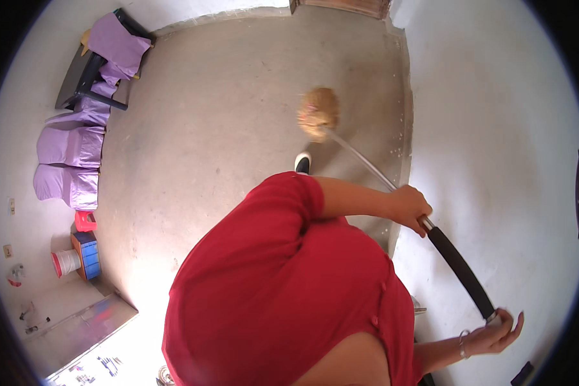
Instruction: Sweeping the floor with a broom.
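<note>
My left hand (410, 211) is wrapped around the metal pole (366, 164) of a mop, just below its black grip sleeve (461, 272). At the lower right, my right hand (494, 332), with a bracelet at the wrist, holds the top end of the handle, some fingers loosely extended. The pole slants up and left to a tan, shaggy mop head (319, 113), slightly blurred, at the concrete floor. A dark shoe with a white toe (303, 163) shows just below the mop head. My red shirt hides much of the floor beneath me.
A white wall (482, 144) runs close along the right. Along the left wall stand chairs with purple covers (70, 144), a dark table (79, 77), a red plastic stool (85, 221) and a blue-fronted box (90, 256). A wooden door (347, 6) is at the far end.
</note>
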Available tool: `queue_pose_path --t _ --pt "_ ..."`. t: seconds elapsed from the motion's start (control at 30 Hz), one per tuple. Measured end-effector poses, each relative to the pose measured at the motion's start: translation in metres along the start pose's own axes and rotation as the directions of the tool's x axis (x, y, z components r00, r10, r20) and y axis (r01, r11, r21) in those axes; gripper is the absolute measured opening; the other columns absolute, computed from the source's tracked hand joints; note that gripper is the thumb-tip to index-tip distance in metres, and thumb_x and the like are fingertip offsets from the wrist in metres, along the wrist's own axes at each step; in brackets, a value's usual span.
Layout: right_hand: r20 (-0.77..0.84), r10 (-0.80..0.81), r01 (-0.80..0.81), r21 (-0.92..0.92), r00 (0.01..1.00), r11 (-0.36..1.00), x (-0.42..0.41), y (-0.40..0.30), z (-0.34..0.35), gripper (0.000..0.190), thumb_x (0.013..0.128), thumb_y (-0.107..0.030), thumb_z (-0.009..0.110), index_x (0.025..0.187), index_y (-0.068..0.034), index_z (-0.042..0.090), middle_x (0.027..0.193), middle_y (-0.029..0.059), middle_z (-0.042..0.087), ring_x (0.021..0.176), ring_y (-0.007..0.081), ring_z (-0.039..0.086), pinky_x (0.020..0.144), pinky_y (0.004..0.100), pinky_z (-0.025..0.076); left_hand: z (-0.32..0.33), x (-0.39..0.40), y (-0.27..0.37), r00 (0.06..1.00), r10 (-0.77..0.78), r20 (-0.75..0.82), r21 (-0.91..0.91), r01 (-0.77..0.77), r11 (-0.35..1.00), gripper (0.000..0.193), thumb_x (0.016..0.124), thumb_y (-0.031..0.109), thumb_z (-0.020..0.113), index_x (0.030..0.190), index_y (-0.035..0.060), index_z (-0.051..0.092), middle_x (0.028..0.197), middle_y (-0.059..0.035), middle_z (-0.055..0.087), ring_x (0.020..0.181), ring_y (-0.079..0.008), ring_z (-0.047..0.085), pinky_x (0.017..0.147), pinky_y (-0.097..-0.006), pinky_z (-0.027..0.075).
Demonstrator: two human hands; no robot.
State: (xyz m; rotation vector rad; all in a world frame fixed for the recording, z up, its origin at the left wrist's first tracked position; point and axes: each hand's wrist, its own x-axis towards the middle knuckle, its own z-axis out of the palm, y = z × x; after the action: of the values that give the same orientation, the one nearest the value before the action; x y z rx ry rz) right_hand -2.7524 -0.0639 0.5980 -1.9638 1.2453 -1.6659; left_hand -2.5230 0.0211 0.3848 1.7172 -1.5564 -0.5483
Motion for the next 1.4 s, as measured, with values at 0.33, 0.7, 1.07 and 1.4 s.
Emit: queue_pose_path --t 0.33,0.7,1.07,1.4 --pt "0.608 -0.636 0.504 0.405 0.475 0.763 -0.089 -0.012 0.170 0.010 0.071 -0.003 0.049 0.075 0.003 0.055 0.064 0.0132 0.056 0.058 0.0279 0.053 0.053 0.0343 0.043 0.046 0.055 -0.197 0.992 0.029 -0.123 0.028 -0.026 0.999 0.020 0.066 0.034 0.063 0.067 0.0148 0.057 0.070 -0.0069 0.060 0.075 -0.0288 0.059 0.062 -0.0412 0.045" --pt "0.718 -0.613 -0.025 0.656 0.330 0.755 -0.095 -0.050 0.280 0.019 0.067 -0.005 0.039 0.075 0.004 0.054 0.064 0.0126 0.053 0.057 0.0204 0.049 0.052 0.0306 0.040 -0.046 -0.107 -0.210 0.821 -0.454 -0.347 0.019 0.489 0.872 0.016 0.060 0.023 0.064 0.069 0.0152 0.053 0.071 -0.0038 0.056 0.077 -0.0250 0.055 0.070 -0.0411 0.039" --pt "0.957 -0.273 -0.318 0.229 -0.101 0.920 -0.196 -0.025 0.401 0.021 0.088 -0.005 0.037 0.099 -0.001 0.054 0.086 0.0083 0.061 0.080 0.0159 0.058 0.071 0.0285 0.050 -0.123 -0.231 -0.293 0.610 -0.792 0.035 0.291 0.751 0.592 0.023 0.069 0.038 0.060 0.072 0.0149 0.064 0.072 -0.0090 0.061 0.072 -0.0286 0.060 0.062 -0.0411 0.046" --pt "0.559 -0.163 0.033 0.236 0.813 0.971 0.060 -0.080 0.332 0.025 0.083 -0.008 0.044 0.104 0.004 0.052 0.078 0.0113 0.057 0.074 0.0195 0.054 0.070 0.0304 0.045 -0.214 0.032 -0.180 0.974 -0.156 -0.163 0.143 0.180 0.973 0.033 0.069 0.044 0.062 0.068 0.0104 0.061 0.064 -0.0097 0.059 0.066 -0.0316 0.059 0.055 -0.0425 0.044"
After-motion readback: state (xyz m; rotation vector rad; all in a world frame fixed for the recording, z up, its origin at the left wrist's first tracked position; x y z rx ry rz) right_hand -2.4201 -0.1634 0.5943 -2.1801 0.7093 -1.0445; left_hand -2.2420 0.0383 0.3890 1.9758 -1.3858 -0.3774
